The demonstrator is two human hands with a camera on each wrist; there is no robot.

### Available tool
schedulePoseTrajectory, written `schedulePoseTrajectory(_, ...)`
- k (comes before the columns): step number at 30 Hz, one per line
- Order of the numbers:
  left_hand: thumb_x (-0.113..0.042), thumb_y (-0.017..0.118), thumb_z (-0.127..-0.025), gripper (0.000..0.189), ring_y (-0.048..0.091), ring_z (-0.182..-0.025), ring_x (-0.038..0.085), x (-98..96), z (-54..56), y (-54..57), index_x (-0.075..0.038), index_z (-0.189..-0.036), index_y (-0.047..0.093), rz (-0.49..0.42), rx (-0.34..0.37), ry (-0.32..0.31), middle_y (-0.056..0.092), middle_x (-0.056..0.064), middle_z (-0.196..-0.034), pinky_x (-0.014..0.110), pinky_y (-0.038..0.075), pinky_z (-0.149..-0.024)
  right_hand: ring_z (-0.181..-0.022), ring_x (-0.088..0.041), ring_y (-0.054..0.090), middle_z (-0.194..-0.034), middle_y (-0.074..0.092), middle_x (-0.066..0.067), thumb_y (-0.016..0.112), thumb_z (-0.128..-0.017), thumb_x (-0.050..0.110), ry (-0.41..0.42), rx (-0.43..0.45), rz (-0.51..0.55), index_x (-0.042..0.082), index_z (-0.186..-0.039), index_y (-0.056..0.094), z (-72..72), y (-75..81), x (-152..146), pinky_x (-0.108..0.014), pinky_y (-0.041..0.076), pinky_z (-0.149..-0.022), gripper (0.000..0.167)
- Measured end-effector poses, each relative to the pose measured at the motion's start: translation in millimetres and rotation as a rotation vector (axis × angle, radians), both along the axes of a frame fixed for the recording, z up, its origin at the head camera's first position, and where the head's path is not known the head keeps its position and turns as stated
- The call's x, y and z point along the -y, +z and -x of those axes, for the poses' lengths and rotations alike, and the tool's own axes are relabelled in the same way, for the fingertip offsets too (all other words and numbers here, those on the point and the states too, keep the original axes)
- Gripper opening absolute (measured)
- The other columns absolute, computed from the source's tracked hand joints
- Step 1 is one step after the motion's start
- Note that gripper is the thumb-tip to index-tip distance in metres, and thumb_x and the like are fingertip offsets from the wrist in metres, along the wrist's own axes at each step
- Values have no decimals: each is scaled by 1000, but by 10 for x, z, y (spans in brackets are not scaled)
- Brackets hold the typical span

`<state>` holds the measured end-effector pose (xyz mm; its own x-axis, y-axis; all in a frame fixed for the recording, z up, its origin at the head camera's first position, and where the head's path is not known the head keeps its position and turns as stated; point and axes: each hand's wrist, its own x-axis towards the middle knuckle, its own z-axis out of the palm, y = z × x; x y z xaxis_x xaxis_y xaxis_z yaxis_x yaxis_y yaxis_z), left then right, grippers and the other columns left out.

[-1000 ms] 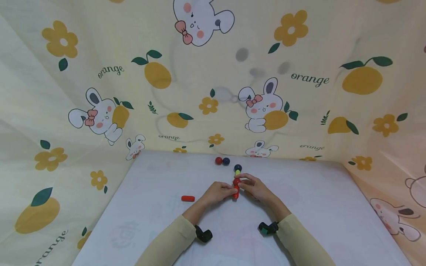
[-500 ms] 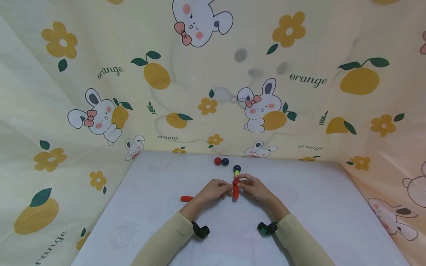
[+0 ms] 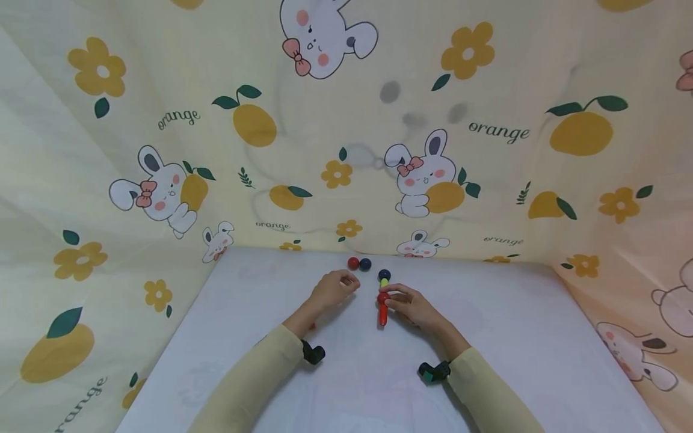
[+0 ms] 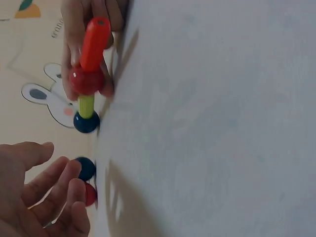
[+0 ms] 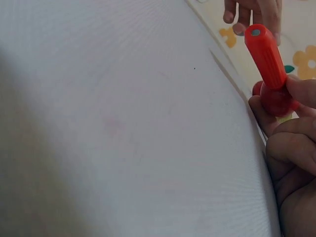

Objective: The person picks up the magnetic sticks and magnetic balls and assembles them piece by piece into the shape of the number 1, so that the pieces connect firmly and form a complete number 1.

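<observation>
My right hand (image 3: 414,307) pinches a red ball (image 3: 383,298) between thumb and fingers. A red stick (image 5: 266,57) with a small grey disc in its end joins that ball and points toward me. Beyond the ball, a yellow-green stick (image 4: 86,105) leads to a dark blue ball (image 4: 86,122), all in one line. My left hand (image 3: 334,288) is held over the table left of this chain, fingers loosely bent, holding nothing. Just beyond it sit a loose red ball (image 3: 353,263) and a loose dark blue ball (image 3: 365,264), side by side.
Another red stick (image 3: 312,326) lies on the white tabletop (image 3: 357,385), mostly hidden under my left forearm. A cloth printed with rabbits and oranges (image 3: 303,180) rises behind the table and along its sides. Each wrist wears a small black camera (image 3: 313,352).
My left hand has let go of the near red stick and moved left and away from me, toward the two loose balls. The right hand keeps its pinch on the red ball.
</observation>
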<state>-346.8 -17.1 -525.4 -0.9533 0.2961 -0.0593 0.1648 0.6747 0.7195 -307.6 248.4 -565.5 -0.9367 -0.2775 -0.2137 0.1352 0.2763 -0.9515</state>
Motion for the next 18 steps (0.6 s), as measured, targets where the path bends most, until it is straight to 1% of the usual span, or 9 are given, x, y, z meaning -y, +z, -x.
schedulePoseTrajectory(3,-34,71,-105,19,66,-109,22,19,92,0,-19,-115,74,44,-49,13,74,-1,-110,44,55,-95,-56,-18,39,-129,70,-11,71,-106,33,-4,3,-11,24,-147,64,7,-11,0,-22,36,-57,43)
schedulePoseTrajectory(8,-35,74,-103,18,66,-103,19,57,250,-21,-20,-114,70,110,-119,19,74,-1,-110,40,55,-88,-57,-18,38,-127,70,-11,71,-105,35,-16,2,-19,23,-147,64,2,-2,9,-23,35,-56,44)
schedulePoseTrajectory(11,-33,76,-102,21,65,-102,20,75,327,-31,-19,-115,69,129,-158,17,72,1,-113,40,56,-87,-57,-18,38,-127,71,-11,71,-106,34,-21,2,-16,22,-147,64,-5,5,10,-23,35,-56,44)
schedulePoseTrajectory(14,-31,77,-101,26,64,-103,22,90,392,-48,-17,-120,67,134,-178,16,70,4,-118,41,56,-89,-57,-18,39,-127,70,-11,71,-106,34,-19,5,-18,23,-147,64,-3,-4,6,-23,35,-57,43)
schedulePoseTrajectory(18,-29,77,-102,36,64,-108,24,103,460,-73,-15,-131,62,136,-175,16,66,7,-124,42,57,-93,-60,-18,39,-130,69,-12,70,-107,32,3,-1,-10,21,-148,63,7,-25,8,-23,36,-59,44)
